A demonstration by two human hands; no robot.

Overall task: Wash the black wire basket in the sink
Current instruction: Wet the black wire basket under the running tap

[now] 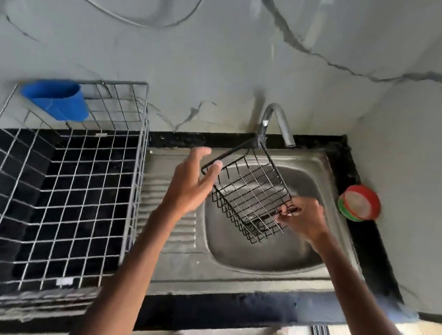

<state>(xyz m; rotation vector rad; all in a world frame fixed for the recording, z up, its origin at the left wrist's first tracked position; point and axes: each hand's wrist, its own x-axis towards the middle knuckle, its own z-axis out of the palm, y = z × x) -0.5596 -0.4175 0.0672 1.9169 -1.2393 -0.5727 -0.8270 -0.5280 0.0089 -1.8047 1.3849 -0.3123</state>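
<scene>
We record the black wire basket (pixel 249 198) held tilted in the air over the bowl of the steel sink (pixel 230 273), its open side turned up and to the left, one lower corner dipping toward the bowl. The basket's long wire arm runs up to the foot of the tap (pixel 274 121); whether it touches the tap we cannot tell. The right grip (pixel 305 218) is closed in a pinch on the wires at the basket's right-hand corner, fingers curled round them. The left grip (pixel 190 183) is spread wide and holds nothing, fingers straight, with a fingertip at the basket's upper-left rim; the frame is blurred there, so contact is uncertain. Left of the sink, on the black table (pixel 225 308), stands a large silver wire rack (pixel 46 188), just beside the sink's ribbed drainer. A blue cup (pixel 57 99) lies tipped at the rack's far-left corner. On the table to the right of the sink, near the wall, sits a round red and green tub (pixel 360 202). A thin cable (pixel 121 15) loops across the marbled wall above.
</scene>
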